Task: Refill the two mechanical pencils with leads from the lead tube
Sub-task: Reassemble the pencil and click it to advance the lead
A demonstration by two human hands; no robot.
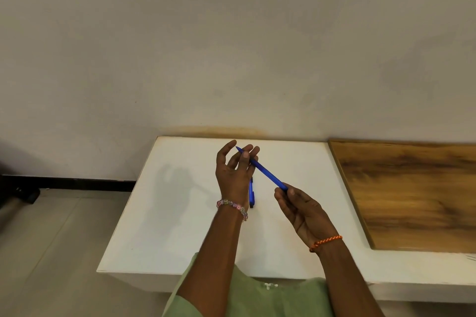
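Two surfaces sit side by side: a white desk (180, 213) and, touching its right edge, a wood-grain board (412, 193). Both hands are raised above the desk. The left hand (233, 170) pinches the tip end of a blue mechanical pencil (265, 170) between thumb and fingertips, its index finger raised free. The right hand (301, 210) pinches the pencil's rear end between thumb and fingers, so the pencil slants between them. A second blue pencil (251, 193) lies flat on the desk, partly hidden behind the left hand. No writing is legible on either pencil.
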